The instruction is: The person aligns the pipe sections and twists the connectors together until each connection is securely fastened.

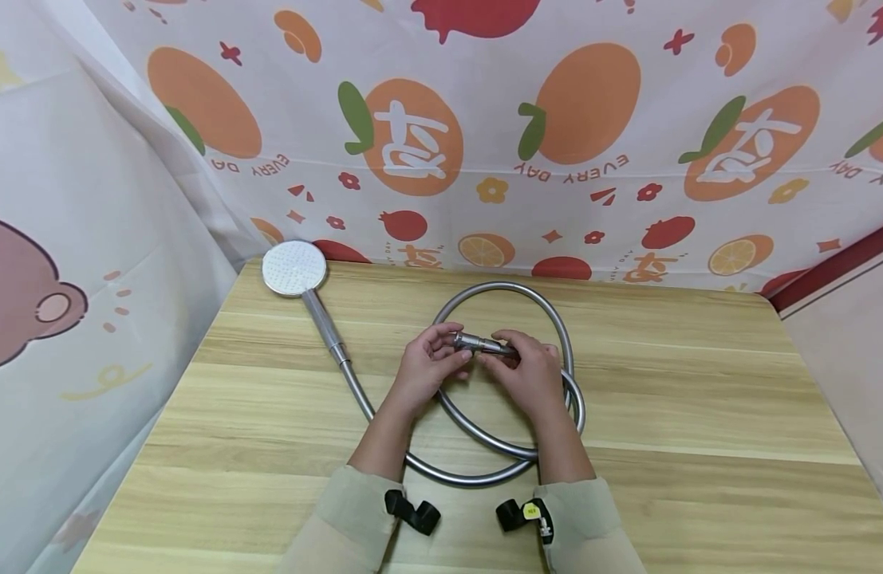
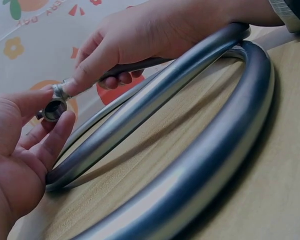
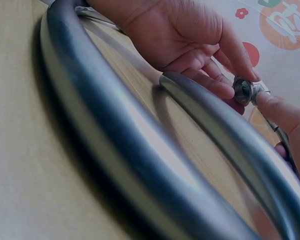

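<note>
A shiny metal hose connector [image 1: 470, 341] is held up over the table between both hands. My left hand [image 1: 425, 365] pinches it between thumb and fingers; in the left wrist view its threaded mouth faces the camera. From the other side, my right hand [image 1: 526, 368] grips the end of the grey metal shower hose [image 1: 502, 442] just behind the connector, thumb right at its collar. The right wrist view shows the connector [image 3: 244, 90] between the fingertips of both hands. The hose lies in loops under and around the forearms and runs left to a shower head [image 1: 294, 269].
The shower head rests face up at the table's back left corner, its handle [image 1: 322, 320] pointing toward the hands. A wooden table [image 1: 699, 414] carries everything. A fruit-print curtain [image 1: 484, 199] hangs along its back edge, and a bear-print cloth [image 1: 89, 263] hangs at left.
</note>
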`<state>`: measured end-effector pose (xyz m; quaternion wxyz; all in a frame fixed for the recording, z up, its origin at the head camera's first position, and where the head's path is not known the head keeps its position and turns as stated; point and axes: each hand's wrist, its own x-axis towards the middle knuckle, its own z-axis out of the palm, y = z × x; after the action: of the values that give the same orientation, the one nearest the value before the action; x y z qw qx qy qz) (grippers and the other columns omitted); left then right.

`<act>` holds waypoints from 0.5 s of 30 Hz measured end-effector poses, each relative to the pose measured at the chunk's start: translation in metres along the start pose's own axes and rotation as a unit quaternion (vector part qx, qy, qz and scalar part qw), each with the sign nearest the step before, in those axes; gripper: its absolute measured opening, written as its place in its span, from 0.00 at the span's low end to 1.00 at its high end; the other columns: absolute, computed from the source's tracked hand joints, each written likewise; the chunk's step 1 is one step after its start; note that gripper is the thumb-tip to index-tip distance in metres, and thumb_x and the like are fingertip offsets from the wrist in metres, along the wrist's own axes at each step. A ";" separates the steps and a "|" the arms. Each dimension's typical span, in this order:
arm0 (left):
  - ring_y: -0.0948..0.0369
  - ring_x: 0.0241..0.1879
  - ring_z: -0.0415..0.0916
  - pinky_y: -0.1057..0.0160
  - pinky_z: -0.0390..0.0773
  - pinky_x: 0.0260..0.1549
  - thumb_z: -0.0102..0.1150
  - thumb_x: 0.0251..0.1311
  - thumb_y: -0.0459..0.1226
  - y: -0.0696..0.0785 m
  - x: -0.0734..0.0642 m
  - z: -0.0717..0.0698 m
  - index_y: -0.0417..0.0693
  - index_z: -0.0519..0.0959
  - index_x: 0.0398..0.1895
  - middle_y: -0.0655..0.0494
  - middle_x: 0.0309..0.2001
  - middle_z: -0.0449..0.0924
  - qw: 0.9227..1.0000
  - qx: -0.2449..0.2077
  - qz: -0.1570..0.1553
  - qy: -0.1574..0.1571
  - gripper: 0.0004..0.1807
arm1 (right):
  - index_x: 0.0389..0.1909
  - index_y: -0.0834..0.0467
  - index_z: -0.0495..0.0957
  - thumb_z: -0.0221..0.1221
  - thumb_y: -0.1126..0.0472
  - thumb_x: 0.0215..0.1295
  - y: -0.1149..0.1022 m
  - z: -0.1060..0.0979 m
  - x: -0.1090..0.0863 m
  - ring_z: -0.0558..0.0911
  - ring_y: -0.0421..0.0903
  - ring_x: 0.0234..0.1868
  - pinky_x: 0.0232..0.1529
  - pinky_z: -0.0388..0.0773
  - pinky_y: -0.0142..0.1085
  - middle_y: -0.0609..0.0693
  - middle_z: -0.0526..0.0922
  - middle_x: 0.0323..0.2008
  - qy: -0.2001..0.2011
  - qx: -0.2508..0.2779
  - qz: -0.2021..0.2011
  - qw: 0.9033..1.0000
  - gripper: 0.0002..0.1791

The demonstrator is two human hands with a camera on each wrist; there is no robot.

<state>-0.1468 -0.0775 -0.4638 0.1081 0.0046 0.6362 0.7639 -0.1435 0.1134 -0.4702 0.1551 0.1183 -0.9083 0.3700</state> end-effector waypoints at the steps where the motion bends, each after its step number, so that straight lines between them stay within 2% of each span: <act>1: 0.59 0.40 0.82 0.60 0.87 0.35 0.63 0.59 0.25 0.000 0.000 0.000 0.35 0.69 0.63 0.47 0.47 0.79 1.000 0.000 -0.001 0.000 0.27 | 0.46 0.50 0.83 0.71 0.45 0.55 0.000 0.000 0.000 0.79 0.41 0.32 0.40 0.61 0.38 0.45 0.86 0.35 0.002 0.000 -0.002 1.000 0.20; 4: 0.59 0.40 0.82 0.60 0.87 0.35 0.63 0.59 0.24 0.001 -0.001 0.000 0.35 0.69 0.63 0.47 0.47 0.78 1.000 0.000 -0.005 0.001 0.28 | 0.43 0.49 0.84 0.69 0.45 0.56 0.000 0.000 0.000 0.81 0.43 0.34 0.40 0.61 0.39 0.46 0.87 0.37 0.003 -0.009 -0.007 1.000 0.17; 11: 0.60 0.39 0.82 0.59 0.87 0.36 0.62 0.59 0.24 0.001 -0.001 0.001 0.36 0.70 0.63 0.47 0.47 0.78 1.000 0.007 -0.001 0.002 0.27 | 0.43 0.47 0.85 0.66 0.43 0.60 0.000 -0.001 0.000 0.83 0.44 0.36 0.43 0.62 0.42 0.44 0.86 0.34 -0.014 -0.035 -0.006 0.999 0.16; 15: 0.57 0.40 0.82 0.57 0.87 0.37 0.62 0.59 0.23 0.000 -0.001 0.001 0.35 0.70 0.62 0.47 0.46 0.79 1.000 0.009 0.004 0.001 0.27 | 0.43 0.47 0.85 0.65 0.43 0.60 -0.002 -0.001 0.000 0.83 0.44 0.38 0.44 0.63 0.44 0.44 0.87 0.34 -0.016 -0.039 -0.007 0.999 0.16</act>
<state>-0.1459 -0.0766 -0.4633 0.1043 0.0072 0.6435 0.7583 -0.1425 0.1132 -0.4684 0.1475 0.1247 -0.9235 0.3315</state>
